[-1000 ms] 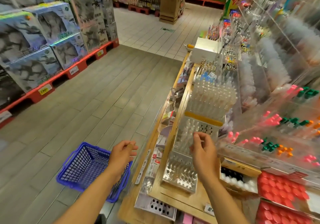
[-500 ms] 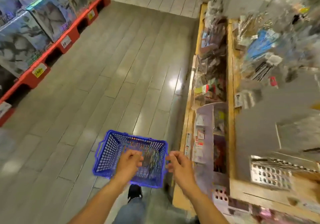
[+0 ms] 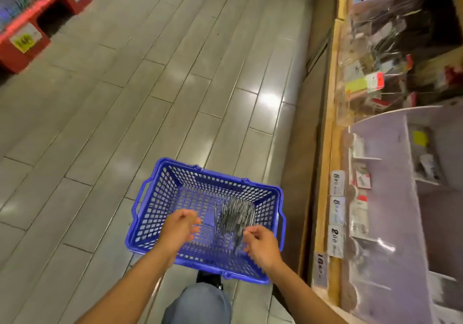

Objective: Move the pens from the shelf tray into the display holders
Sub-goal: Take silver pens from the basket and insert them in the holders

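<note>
Blue plastic, perforated on every wall, formed the basket (image 3: 152,199) that stood on the grey tiled floor (image 3: 150,85) in the head view, the only view. Both hands were held over the basket's near half. The left hand (image 3: 179,226) hung above the basket's left part, its fingers (image 3: 194,219) loosely curled and holding nothing. The right hand (image 3: 261,244) hung above the right part, its fingers (image 3: 249,234) also curled inward; whether they pinched anything could not be told, because of blur.

The pens (image 3: 235,214), a bundle of thin dark-and-silver sticks, lay on the basket floor between the two sets of fingers and just beyond them, nearer the right fingers than the left. The near ends of the bundle lay just beside the right fingertips; contact could not be confirmed. One or two single pens lay slightly apart, toward the left fingers.

To the right of the right fingers, well apart, ran a wooden shelf edge (image 3: 325,148) bearing white price labels (image 3: 337,211). Behind that edge stood a pale lilac display unit (image 3: 390,148) with small packaged goods, all smeared by motion. Farther beyond hung blurred packets (image 3: 375,48) on the shelf.

Far beyond the left fingers, at the upper left, sat a red pallet (image 3: 32,45) with a yellow price tag (image 3: 23,40). Below the hands showed a grey trouser knee (image 3: 200,303) and a dark shoe (image 3: 209,278).
</note>
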